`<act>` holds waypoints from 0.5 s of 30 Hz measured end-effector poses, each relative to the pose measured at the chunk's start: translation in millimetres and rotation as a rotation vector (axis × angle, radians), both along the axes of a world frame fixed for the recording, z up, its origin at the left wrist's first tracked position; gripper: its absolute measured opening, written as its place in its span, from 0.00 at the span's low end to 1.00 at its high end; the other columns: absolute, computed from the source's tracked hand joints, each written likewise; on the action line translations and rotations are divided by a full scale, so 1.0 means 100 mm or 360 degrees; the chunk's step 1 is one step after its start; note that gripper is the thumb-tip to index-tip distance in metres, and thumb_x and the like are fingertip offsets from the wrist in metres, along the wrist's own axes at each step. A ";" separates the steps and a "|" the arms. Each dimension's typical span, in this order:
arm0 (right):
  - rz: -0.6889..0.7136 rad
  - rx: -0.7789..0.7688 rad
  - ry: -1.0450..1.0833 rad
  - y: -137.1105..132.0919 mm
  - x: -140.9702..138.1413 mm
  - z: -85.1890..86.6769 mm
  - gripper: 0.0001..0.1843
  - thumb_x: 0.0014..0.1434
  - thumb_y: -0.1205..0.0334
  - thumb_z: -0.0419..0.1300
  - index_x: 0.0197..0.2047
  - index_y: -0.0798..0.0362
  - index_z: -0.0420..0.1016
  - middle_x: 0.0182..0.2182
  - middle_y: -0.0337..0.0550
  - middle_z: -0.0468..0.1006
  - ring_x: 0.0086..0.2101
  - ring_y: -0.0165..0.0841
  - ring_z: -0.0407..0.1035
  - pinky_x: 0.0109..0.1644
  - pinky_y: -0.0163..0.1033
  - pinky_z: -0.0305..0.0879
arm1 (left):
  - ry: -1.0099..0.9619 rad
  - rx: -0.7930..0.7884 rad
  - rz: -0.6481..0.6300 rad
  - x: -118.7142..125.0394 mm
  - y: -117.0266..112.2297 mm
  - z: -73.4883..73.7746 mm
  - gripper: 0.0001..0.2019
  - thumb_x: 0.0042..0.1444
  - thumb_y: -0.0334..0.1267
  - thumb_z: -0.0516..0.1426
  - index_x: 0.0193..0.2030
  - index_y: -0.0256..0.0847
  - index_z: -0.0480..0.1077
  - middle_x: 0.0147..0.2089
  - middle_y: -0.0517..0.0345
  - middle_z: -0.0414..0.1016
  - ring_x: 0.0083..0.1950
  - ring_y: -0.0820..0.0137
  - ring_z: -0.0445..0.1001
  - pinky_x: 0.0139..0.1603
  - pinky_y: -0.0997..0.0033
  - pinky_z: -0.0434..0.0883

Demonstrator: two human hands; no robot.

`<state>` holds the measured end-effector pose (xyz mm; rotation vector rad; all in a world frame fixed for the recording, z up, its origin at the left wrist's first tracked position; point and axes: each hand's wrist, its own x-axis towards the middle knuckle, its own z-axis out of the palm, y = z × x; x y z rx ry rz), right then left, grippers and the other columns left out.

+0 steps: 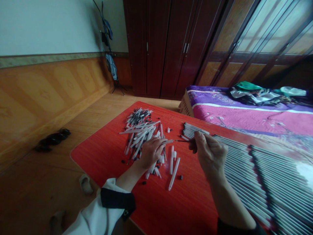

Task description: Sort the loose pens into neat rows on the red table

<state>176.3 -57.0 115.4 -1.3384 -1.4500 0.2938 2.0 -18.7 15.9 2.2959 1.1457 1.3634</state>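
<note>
My left hand [153, 151] grips a white plastic pen barrel [168, 141] whose end points right, toward my right hand [210, 153]. Pinched in my right fingers is a thin black pen refill [182, 140], its tip end lined up with the barrel's opening. A loose heap of white and black pen parts [140, 132] lies beyond and under my left hand. Near my wrists rest several loose white barrels [174, 173] and small black caps [180, 177]. Long neat rows of finished-looking pens [244, 176] spread under and right of my right hand.
The red table [137, 202] has a rounded corner above a wooden floor holding slippers [85, 184] and dark shoes [52, 140]. A purple and pink bed [244, 117] lies beyond the table, with dark wooden wardrobes behind it.
</note>
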 end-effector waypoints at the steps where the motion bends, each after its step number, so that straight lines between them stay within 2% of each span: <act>1: 0.0001 -0.0008 -0.0007 0.00 0.00 0.00 0.25 0.59 0.49 0.51 0.17 0.54 0.70 0.13 0.39 0.70 0.16 0.25 0.63 0.20 0.31 0.58 | 0.0008 0.0000 0.0002 0.00 0.00 0.01 0.13 0.58 0.31 0.49 0.47 0.43 0.69 0.43 0.53 0.75 0.46 0.67 0.71 0.49 0.65 0.68; 8: 0.0251 -0.0225 -0.0032 0.10 -0.05 -0.13 0.25 0.57 0.49 0.52 0.17 0.57 0.70 0.12 0.39 0.68 0.15 0.24 0.61 0.18 0.30 0.55 | 0.0130 0.0000 -0.0095 0.00 -0.03 0.02 0.13 0.58 0.31 0.49 0.47 0.42 0.69 0.41 0.53 0.75 0.43 0.67 0.72 0.48 0.65 0.68; 9: 0.0334 -0.0277 0.0013 0.11 -0.06 -0.15 0.23 0.56 0.48 0.53 0.21 0.58 0.72 0.13 0.39 0.70 0.16 0.25 0.62 0.18 0.30 0.56 | 0.0117 -0.0011 -0.0112 0.00 -0.03 0.01 0.13 0.58 0.31 0.49 0.47 0.42 0.69 0.41 0.53 0.75 0.43 0.67 0.72 0.47 0.65 0.67; 11: 0.0515 -0.0362 0.0165 0.15 -0.05 -0.16 0.20 0.53 0.49 0.58 0.34 0.60 0.75 0.19 0.41 0.74 0.20 0.27 0.66 0.20 0.31 0.59 | 0.0049 -0.0050 -0.0124 0.00 -0.03 -0.01 0.12 0.58 0.31 0.50 0.46 0.42 0.69 0.41 0.52 0.75 0.44 0.67 0.72 0.47 0.65 0.67; 13: 0.0631 -0.0430 0.0289 0.18 -0.01 -0.15 0.26 0.49 0.51 0.61 0.47 0.61 0.71 0.26 0.43 0.77 0.24 0.30 0.69 0.22 0.32 0.62 | -0.0045 -0.0083 -0.0074 0.00 -0.02 -0.02 0.12 0.57 0.32 0.50 0.46 0.42 0.69 0.42 0.52 0.75 0.44 0.67 0.72 0.47 0.66 0.67; 15: 0.0643 -0.0524 0.0220 0.18 0.06 -0.14 0.25 0.49 0.52 0.60 0.46 0.61 0.71 0.27 0.44 0.77 0.24 0.30 0.69 0.22 0.32 0.62 | -0.0117 -0.0095 0.0018 0.00 -0.01 -0.03 0.11 0.58 0.33 0.50 0.46 0.42 0.68 0.42 0.52 0.74 0.44 0.67 0.72 0.47 0.66 0.67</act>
